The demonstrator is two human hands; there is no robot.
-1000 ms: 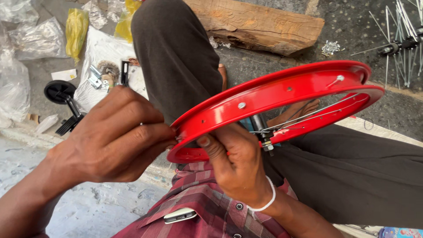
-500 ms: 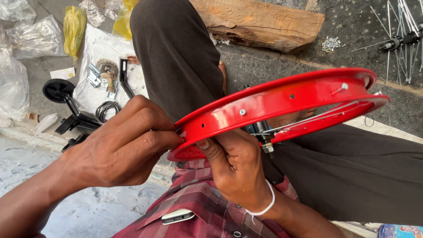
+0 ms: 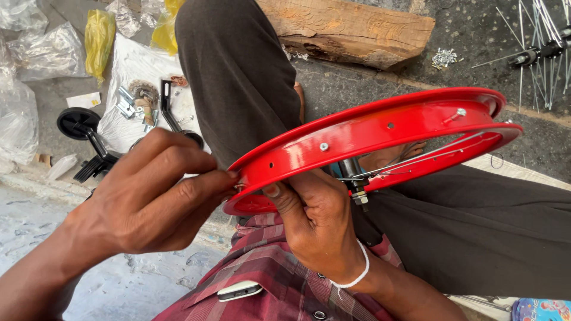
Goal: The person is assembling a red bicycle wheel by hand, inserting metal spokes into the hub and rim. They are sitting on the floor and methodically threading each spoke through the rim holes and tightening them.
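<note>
Red wheel rim [image 3: 380, 134] rests across the lap, tilted slightly flatter than before; right hand [image 3: 318, 223] fingers stay clamped on its near edge, left hand [image 3: 148, 196] fingers remain pinched together at a spoke hole.

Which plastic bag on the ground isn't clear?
The yellow bag at upper left, lying beside the white sheet. The other bags around it are clear, crinkled plastic; this one is opaque yellow.

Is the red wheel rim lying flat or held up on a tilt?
Tilted. The red wheel rim rests across the lap, near edge low in the right hand, far edge raised; the left hand pinches its near edge.
</note>
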